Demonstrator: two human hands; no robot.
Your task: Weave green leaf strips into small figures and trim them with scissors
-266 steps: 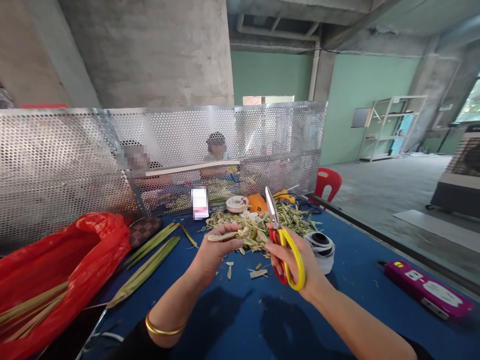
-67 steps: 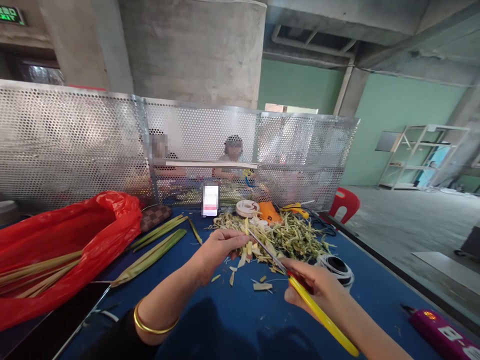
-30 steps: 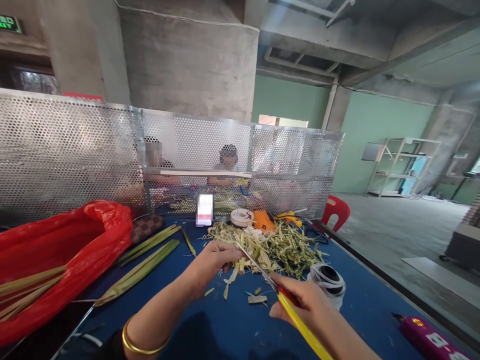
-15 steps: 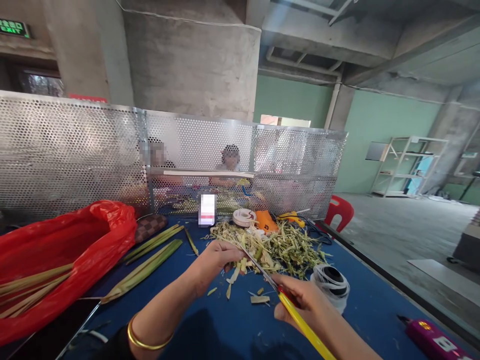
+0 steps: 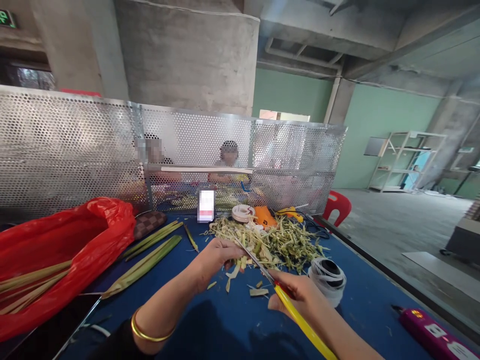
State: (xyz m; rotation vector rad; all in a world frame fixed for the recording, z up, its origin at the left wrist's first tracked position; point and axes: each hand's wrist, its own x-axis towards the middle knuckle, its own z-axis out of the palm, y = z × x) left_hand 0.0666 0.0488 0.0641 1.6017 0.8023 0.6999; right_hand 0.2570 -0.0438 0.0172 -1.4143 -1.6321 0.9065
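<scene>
My right hand grips a pair of scissors with a yellow and red handle. Their narrow blades point away to the upper left and reach the fingertips of my left hand. That hand is closed in a pinch, and whatever it holds is too hidden to name. Just beyond both hands lies a heap of shredded dry leaf strips, pale at the left and greener at the right. A few loose scraps rest on the blue tabletop beneath the blades.
To the left are a red plastic bag holding dry stalks, and long green husks. A phone, a tape roll and an orange packet stand before a perforated metal screen. A white-wrapped spool sits right, near a purple tool.
The view has tilted slightly, so everything sits a little higher and to the left. Both hands and the scissors keep nearly the same pose.
</scene>
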